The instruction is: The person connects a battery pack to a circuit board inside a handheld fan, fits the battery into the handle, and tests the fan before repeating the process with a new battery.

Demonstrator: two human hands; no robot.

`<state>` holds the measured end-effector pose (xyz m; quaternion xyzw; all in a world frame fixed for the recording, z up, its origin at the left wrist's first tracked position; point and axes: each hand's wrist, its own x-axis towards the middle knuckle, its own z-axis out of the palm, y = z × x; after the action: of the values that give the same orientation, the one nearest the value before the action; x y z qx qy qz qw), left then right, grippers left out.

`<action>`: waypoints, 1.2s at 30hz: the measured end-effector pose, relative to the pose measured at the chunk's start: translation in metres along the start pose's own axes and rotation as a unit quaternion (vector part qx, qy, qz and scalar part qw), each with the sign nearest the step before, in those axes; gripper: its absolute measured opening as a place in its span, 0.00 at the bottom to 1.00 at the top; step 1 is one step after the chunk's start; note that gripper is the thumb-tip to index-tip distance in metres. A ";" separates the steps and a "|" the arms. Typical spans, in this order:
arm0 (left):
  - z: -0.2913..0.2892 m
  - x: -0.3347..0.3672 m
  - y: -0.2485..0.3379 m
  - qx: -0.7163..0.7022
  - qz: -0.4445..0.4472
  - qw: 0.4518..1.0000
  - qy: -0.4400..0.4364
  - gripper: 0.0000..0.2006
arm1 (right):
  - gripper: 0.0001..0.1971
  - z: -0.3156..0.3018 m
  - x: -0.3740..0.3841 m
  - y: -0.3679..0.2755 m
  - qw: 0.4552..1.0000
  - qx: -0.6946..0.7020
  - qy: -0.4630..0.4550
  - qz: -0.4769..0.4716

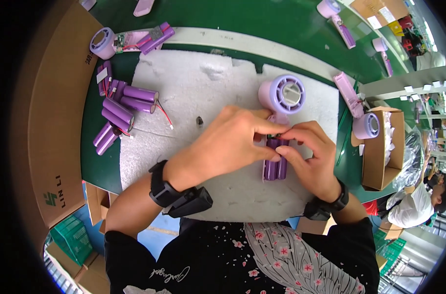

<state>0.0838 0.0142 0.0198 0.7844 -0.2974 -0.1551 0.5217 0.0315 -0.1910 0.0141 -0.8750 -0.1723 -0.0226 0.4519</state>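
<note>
Black blossom-printed shirt cloth [281, 259] covers my front at the near edge, with black wrist straps [160, 188] beyond it. Farther on, my left hand [228, 139] and right hand [311, 152] come together over a handheld fan [280, 118] lying on the white foam sheet [184, 88], its lilac round head [283, 94] at the far end, 2 purple battery cells [276, 170] showing at the near end. My bent forefingers nearly meet, thumbs close together above the cells; I cannot tell what they pinch. Purple battery packs [118, 114] with red leads lie to the left; another opened fan [135, 39] sits far left, and 1 more, the right-hand fan [349, 94], lies beside an open cardboard box [372, 159].
</note>
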 end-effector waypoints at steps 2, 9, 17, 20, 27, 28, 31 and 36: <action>0.005 0.000 -0.001 0.000 0.014 1.000 0.010 0.23 | 0.14 0.006 -0.001 0.004 0.997 -0.045 0.057 -0.036; 0.010 -0.001 -0.007 -0.018 0.046 0.998 0.033 0.21 | 0.10 -0.003 0.005 -0.006 0.997 0.022 0.012 0.068; 0.008 -0.001 -0.011 -0.014 0.033 0.999 0.004 0.23 | 0.22 -0.025 0.004 -0.022 0.982 -0.112 -0.129 -0.077; 0.015 -0.001 -0.011 -0.008 0.058 0.998 0.027 0.19 | 0.28 -0.024 -0.009 -0.032 0.975 -0.149 -0.148 -0.071; 0.008 0.002 -0.010 0.078 0.045 0.981 0.173 0.22 | 0.33 -0.020 0.017 -0.015 0.966 -0.205 -0.127 -0.095; 0.007 0.004 -0.013 0.108 0.035 0.966 0.233 0.23 | 0.31 -0.018 0.039 -0.004 0.961 -0.230 -0.111 -0.107; 0.000 0.003 -0.021 0.099 0.021 0.962 0.252 0.23 | 0.22 -0.011 0.137 0.029 0.940 -0.331 -0.026 -0.083; 0.002 0.011 -0.030 0.099 0.042 0.954 0.278 0.17 | 0.22 -0.030 0.240 0.083 0.923 -0.378 0.055 -0.048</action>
<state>0.1006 0.0146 -0.0076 0.8311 -0.1871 0.1215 0.5094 0.2874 -0.1923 0.0137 -0.9689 -0.1675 -0.1558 0.0943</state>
